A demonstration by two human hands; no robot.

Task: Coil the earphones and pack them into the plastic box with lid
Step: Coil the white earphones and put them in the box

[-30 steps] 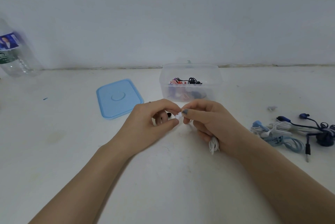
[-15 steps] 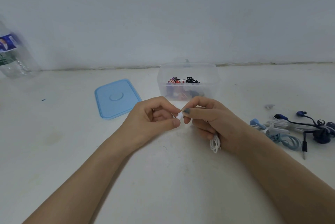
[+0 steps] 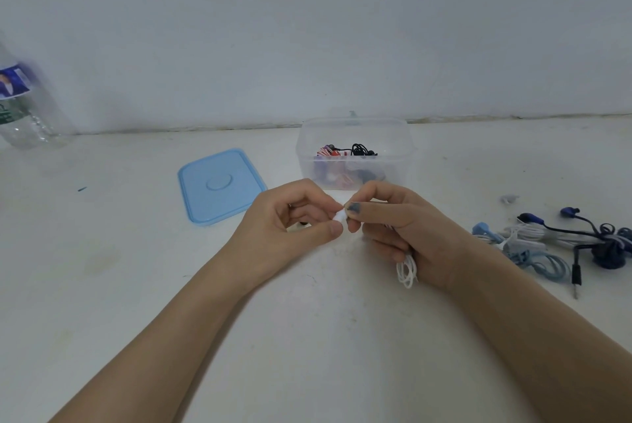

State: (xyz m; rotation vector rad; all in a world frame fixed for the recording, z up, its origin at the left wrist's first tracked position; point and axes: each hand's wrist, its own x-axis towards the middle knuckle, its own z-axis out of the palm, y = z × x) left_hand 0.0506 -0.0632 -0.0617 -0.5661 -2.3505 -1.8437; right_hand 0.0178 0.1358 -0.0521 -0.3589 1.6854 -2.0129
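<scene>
White earphones (image 3: 407,270): coiled loops hang from the curled fingers of the right hand (image 3: 407,231), whose thumb and forefinger pinch a white end piece (image 3: 339,217) together with the left hand (image 3: 290,220) (thumb and forefinger closed on it). Clear plastic box (image 3: 355,135): open, near the table's far edge, just behind the hands, holding red and black earphones (image 3: 345,150). Blue lid (image 3: 219,185): flat, left of the box. Loose earphones (image 3: 561,244): heaped toward the right edge. Plastic bottle (image 3: 24,108): far left corner.

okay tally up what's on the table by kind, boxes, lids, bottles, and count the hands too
Plastic box: 1
Blue lid: 1
Plastic bottle: 1
Hands: 2, left hand and right hand, both pinching the white earphones
Total: 5
</scene>
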